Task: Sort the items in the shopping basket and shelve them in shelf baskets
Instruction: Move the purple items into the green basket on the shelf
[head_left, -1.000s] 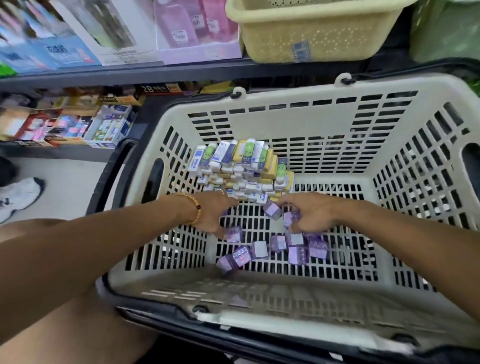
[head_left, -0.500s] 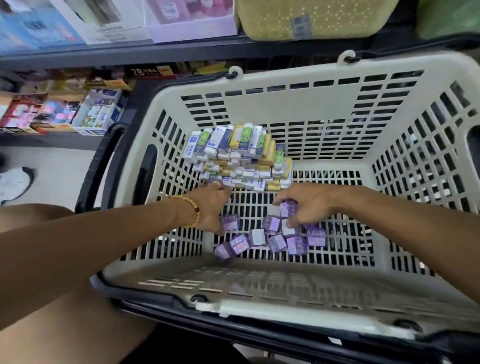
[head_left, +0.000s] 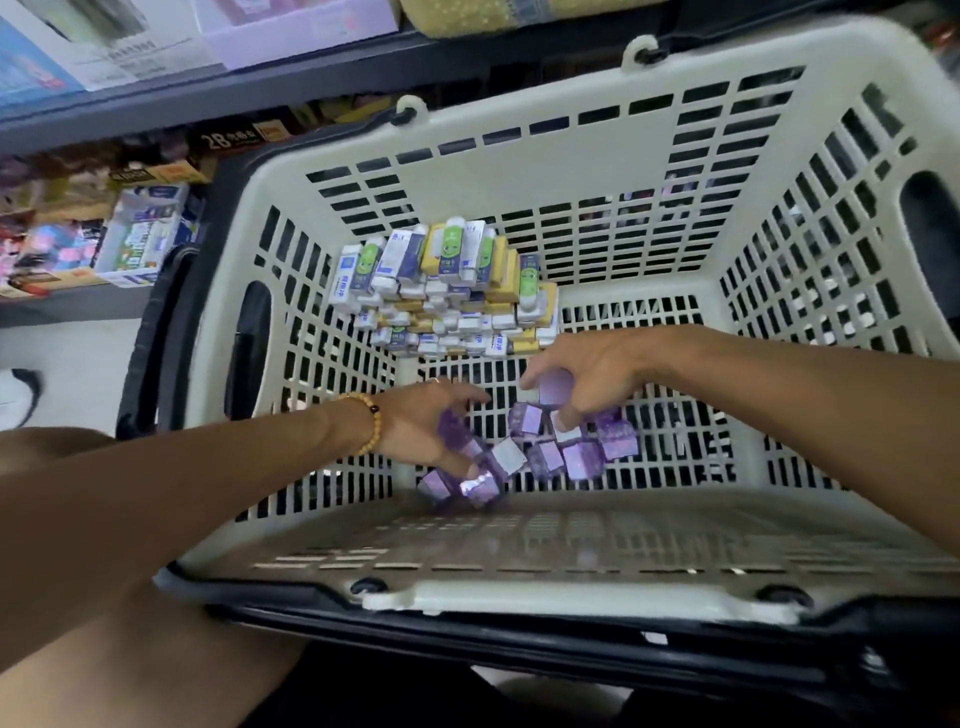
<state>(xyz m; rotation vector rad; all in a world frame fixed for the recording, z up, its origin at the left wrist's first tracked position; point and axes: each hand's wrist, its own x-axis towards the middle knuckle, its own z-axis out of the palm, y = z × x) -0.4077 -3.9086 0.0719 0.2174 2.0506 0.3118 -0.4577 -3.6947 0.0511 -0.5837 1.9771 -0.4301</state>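
A cream slotted shopping basket (head_left: 519, 135) fills the view. A pile of small white, yellow and green eraser packs (head_left: 447, 291) leans in its far left corner. Several small purple cubes (head_left: 545, 452) lie loose on the basket floor. My left hand (head_left: 431, 426), with a bead bracelet on the wrist, reaches in from the left and curls its fingers round a purple cube (head_left: 449, 423). My right hand (head_left: 587, 379) comes in from the right and pinches another purple cube (head_left: 556, 387) above the loose ones.
A grey shelf (head_left: 208, 88) runs behind the basket with boxed goods and a yellow basket (head_left: 467, 13) on it. A lower shelf at the left holds stationery boxes (head_left: 140, 234). A white shoe (head_left: 15, 395) stands on the floor at the far left.
Both hands have dropped from the foot of the eraser pile toward the purple cubes. Each has closed on a cube. The view has tilted down, closer to the basket.
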